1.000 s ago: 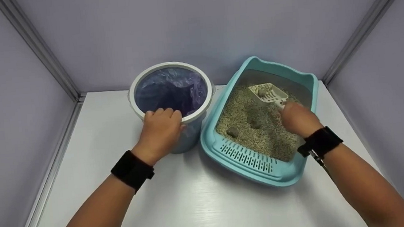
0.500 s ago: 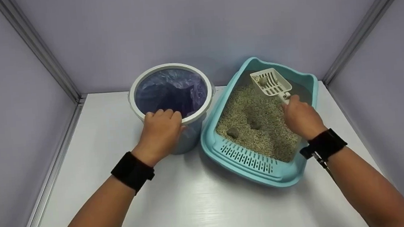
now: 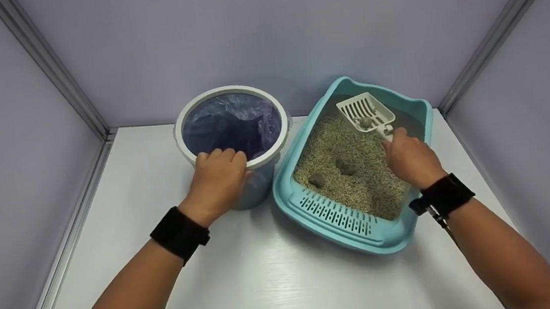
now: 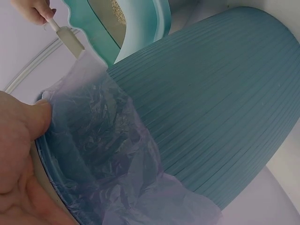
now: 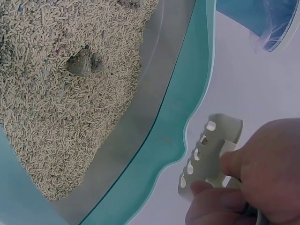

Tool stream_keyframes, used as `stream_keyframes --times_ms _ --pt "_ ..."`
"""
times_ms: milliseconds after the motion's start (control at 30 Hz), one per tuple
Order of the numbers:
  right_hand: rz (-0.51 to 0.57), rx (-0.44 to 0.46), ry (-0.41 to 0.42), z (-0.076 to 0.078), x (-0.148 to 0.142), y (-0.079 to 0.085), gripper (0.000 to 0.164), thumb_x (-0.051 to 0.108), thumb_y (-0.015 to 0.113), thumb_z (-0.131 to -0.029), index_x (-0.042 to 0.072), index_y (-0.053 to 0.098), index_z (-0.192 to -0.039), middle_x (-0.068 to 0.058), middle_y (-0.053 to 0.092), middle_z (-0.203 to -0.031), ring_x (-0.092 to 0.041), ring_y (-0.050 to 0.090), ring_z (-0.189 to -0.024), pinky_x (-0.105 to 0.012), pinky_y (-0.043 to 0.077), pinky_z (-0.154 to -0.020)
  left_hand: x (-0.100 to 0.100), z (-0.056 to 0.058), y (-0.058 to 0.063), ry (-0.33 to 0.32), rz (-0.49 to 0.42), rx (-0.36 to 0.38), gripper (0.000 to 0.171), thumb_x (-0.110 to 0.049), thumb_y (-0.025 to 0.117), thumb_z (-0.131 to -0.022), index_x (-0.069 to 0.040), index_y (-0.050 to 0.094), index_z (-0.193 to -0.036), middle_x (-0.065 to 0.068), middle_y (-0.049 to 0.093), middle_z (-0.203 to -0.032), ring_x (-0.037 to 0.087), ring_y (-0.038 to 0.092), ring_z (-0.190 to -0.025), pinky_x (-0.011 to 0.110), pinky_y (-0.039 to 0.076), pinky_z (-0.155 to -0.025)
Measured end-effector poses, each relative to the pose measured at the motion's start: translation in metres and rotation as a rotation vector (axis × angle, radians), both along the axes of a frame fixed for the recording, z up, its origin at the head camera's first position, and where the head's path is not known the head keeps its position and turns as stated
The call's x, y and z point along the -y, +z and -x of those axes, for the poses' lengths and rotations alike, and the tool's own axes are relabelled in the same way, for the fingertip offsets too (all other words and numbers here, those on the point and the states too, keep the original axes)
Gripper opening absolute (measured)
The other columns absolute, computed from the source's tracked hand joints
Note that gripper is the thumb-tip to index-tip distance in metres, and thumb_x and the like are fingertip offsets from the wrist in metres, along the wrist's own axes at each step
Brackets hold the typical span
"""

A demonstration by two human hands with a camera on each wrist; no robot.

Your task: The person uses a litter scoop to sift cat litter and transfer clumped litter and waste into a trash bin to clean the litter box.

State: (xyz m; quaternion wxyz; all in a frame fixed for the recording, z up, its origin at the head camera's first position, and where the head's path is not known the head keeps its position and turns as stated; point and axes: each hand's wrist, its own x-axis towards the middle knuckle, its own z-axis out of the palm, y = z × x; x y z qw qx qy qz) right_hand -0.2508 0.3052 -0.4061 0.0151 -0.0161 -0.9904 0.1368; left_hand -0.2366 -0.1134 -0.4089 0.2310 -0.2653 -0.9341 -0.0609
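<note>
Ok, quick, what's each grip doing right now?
Left grip: closed, holding the bin by its rim.
Right grip: closed, holding the scoop by its handle.

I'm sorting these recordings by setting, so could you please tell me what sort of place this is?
Probably a small booth set up for trials, rather than a room at home: plain walls stand on three sides of a white table, with metal strips where they meet.
</note>
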Motion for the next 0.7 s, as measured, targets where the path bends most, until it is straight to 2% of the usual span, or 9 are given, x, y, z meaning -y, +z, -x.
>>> stream_keyframes --times_ms 300,467,700 --pt "-0.085 -0.007 -0.014 -0.0034 -0.0018 0.0002 0.040 0.036 0.045 -0.111 -0.004 0.046 -0.118 -0.027 0.066 -0.082 -0.041 0.063 -0.061 -0.050 0.044 -0.050 0.0000 -0.0010 -0.0002 0.004 0.001 0.006 0.027 -0.030 0.075 -0.096 -0.005 0.064 -0.095 0.013 0.069 -0.089 0.036 0.065 -0.083 0.047 0.043 -0.068" --pt "-0.094 -0.049 0.017 -0.0055 -0.0034 -0.0025 0.037 0.033 0.048 -0.111 -0.004 0.048 -0.114 -0.027 0.065 -0.078 -0.042 0.062 -0.058 -0.050 0.042 -0.048 0.0001 -0.0006 -0.0013 -0.003 -0.007 -0.038 0.025 -0.027 0.075 -0.095 -0.005 0.063 -0.092 0.013 0.068 -0.087 0.036 0.065 -0.081 0.047 0.042 -0.067" --pt "-0.051 -0.035 0.102 -0.0050 -0.0033 -0.0010 0.037 0.034 0.045 -0.111 -0.002 0.052 -0.118 -0.025 0.065 -0.081 -0.041 0.065 -0.065 -0.050 0.044 -0.053 -0.0001 0.0009 -0.0027 -0.014 -0.003 -0.084 0.027 -0.027 0.076 -0.094 -0.005 0.061 -0.089 0.013 0.066 -0.083 0.035 0.063 -0.077 0.045 0.040 -0.064"
